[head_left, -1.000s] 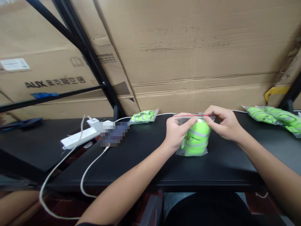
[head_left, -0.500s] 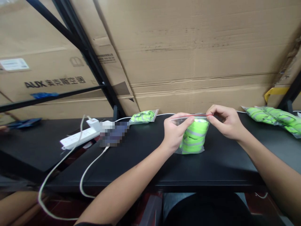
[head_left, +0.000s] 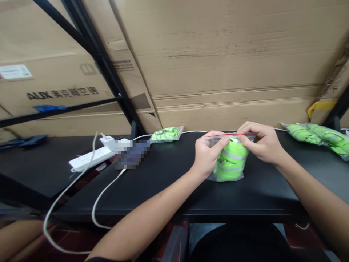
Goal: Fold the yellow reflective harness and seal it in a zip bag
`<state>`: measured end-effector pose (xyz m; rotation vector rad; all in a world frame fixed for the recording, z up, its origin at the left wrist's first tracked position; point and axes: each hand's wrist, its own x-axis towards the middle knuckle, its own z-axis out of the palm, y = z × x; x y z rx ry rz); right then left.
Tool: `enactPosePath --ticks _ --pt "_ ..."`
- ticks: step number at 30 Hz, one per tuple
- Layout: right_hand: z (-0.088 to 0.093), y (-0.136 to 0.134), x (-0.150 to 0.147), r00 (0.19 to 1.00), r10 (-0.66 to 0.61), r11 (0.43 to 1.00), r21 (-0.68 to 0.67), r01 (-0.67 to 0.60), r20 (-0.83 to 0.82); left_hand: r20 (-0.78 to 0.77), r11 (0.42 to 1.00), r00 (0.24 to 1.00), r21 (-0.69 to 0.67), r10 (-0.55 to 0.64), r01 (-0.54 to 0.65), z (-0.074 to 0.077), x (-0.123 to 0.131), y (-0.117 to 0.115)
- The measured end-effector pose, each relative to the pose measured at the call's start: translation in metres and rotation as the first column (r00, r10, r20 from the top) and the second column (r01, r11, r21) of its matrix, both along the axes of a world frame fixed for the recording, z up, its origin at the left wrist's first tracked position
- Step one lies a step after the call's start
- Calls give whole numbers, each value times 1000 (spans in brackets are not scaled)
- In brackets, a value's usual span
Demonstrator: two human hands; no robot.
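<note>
A clear zip bag [head_left: 230,160] with a red seal line stands upright on the black table [head_left: 163,182]. Inside it is a folded lime-green strap-like bundle [head_left: 233,156] with grey reflective stripes. My left hand [head_left: 208,153] pinches the top edge of the bag on its left side, thumb in front. On the right side, my right hand [head_left: 259,142] pinches the same red-lined edge between thumb and fingers. Both hands sit close together along the seal, and the fingers behind the bag are partly hidden.
Another bagged green bundle [head_left: 166,134] lies at the back, and several more bagged bundles [head_left: 321,136] lie at the right. A white power strip [head_left: 91,159], a blurred-out phone-like object [head_left: 133,154] and a white cable [head_left: 95,209] are at the left. Cardboard [head_left: 223,65] stands behind.
The bag and my left hand have shifted slightly right. My right hand now pinches farther in from the bag's right corner, closer to my left hand.
</note>
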<state>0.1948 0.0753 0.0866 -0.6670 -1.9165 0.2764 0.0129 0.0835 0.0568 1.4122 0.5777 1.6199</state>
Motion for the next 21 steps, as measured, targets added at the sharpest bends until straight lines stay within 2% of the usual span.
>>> enactPosePath --ticks 6,10,15,21 --pt "7 -6 -4 999 14 1000 -19 -13 32 -74 999 997 34 -22 25 3 0 -6" --pt "8 -4 -3 1000 20 999 38 -20 1 -17 998 999 57 -34 35 -2 1 -3" --pt "7 -4 1 999 25 999 35 -26 25 -28 996 999 81 22 -20 -3 3 -4" --pt "11 -8 -1 998 0 1000 8 -1 60 -45 992 998 123 39 -33 1 3 -8"
